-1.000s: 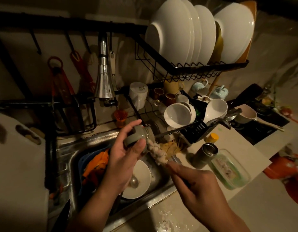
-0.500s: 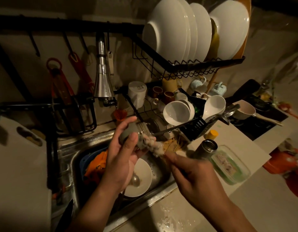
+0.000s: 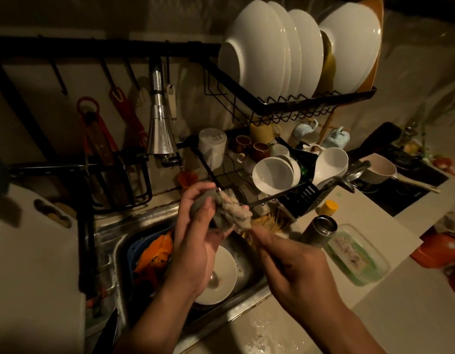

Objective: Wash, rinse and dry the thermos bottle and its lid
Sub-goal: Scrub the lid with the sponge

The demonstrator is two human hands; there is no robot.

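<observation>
Fingers of the left hand point(image 3: 195, 241) wrap the grey lid point(image 3: 204, 203) over the sink point(image 3: 144, 223), thumb across its front. Head view: right hand point(image 3: 298, 267) closed on a brush handle; sudsy brush head point(image 3: 235, 213) pressed against the lid's open side, pointing up-left from the right fingers. Thermos bottle point(image 3: 319, 231) stands upright on the counter just right of the sink, mouth open, nearer the right hand. Judgement: lid scrub in progress; rinse and bottle remain.
</observation>
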